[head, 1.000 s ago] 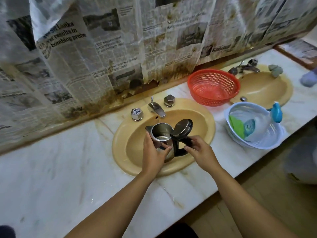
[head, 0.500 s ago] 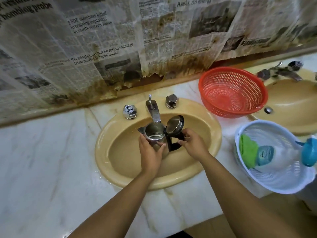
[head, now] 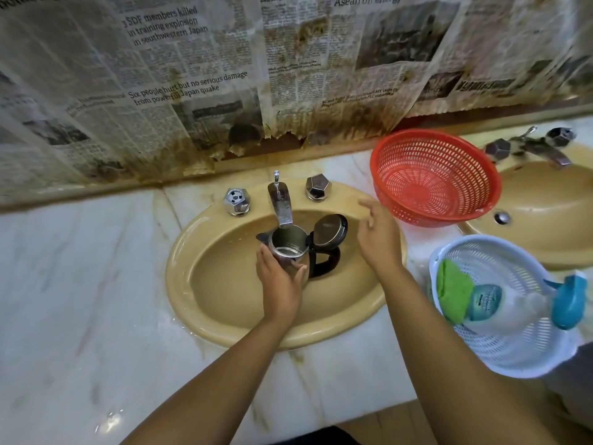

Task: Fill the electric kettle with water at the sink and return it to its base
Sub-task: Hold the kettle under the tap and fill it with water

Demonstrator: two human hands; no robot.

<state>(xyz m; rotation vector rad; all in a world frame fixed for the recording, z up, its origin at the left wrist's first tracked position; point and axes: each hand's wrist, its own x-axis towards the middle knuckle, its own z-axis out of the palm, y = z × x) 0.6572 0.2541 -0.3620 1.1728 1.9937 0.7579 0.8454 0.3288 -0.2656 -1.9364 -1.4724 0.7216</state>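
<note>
A steel electric kettle [head: 290,244] with a black handle and its lid [head: 330,229] flipped open sits inside the tan sink basin [head: 224,284], its mouth right under the chrome spout [head: 281,207]. My left hand [head: 280,281] wraps the kettle's near side. My right hand [head: 377,239] hovers open to the right of the handle, fingers spread, touching nothing, a little below the right tap knob [head: 317,187]. No water stream is visible. The left tap knob [head: 236,202] stands untouched. The kettle's base is out of view.
A red plastic colander [head: 433,178] leans on the marble counter [head: 80,300] right of the sink. A white basket [head: 513,316] holds a green cloth and a blue-capped bottle. A second sink [head: 545,200] lies far right. Stained newspaper covers the wall behind.
My right hand has let go of the kettle handle and lifted toward the right tap knob. The kettle has moved under the spout. The camera has come closer.
</note>
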